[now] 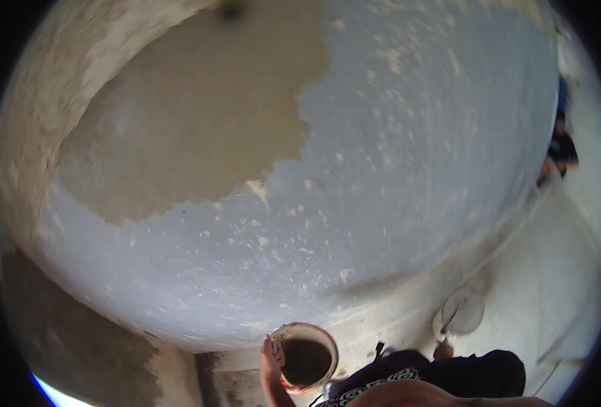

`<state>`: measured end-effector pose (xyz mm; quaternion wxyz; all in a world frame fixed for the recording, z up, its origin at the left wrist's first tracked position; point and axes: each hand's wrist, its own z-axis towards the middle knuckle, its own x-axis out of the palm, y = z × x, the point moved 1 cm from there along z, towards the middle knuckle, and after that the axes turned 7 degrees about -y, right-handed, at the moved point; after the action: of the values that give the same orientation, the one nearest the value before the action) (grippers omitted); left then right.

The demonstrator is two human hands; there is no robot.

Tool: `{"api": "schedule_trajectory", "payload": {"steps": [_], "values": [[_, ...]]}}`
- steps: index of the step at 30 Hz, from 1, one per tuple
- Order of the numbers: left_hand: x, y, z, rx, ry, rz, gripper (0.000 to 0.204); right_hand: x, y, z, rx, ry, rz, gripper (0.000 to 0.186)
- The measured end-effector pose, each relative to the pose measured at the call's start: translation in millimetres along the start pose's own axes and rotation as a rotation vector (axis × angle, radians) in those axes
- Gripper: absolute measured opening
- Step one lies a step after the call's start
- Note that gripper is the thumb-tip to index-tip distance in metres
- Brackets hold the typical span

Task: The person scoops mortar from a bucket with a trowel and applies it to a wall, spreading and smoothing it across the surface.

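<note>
My left hand is at the left rim of a round bucket, its fingers closed around something small and grey that I cannot make out. Dark grey-brown wet material lies inside the bucket. A bare stretch of my arm crosses the lower edge, but no right hand can be made out. Ahead, a blue-grey wall is speckled with pale chips. Smooth brown-grey plaster covers its upper left with a ragged edge.
A round grey disc-like thing lies on the pale floor at the right, a small skin-coloured patch beside it. Dark patterned clothing fills the lower middle. Another person is at the wall's far right end. Rough bare wall borders the left.
</note>
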<state>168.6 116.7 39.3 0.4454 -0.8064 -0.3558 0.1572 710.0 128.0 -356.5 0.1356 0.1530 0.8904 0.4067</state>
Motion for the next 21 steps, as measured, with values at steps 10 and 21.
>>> {"api": "schedule_trajectory", "payload": {"steps": [10, 21], "values": [[82, -30, 1, 0.028, 0.194, 0.167, 0.058, 49, 398, -105, -0.491, 0.959, 0.75, 0.021], [66, -9, -23, 0.35, 0.17, -0.063, 0.047, 108, 503, -200, -0.747, 0.79, 0.526, 0.029]]}}
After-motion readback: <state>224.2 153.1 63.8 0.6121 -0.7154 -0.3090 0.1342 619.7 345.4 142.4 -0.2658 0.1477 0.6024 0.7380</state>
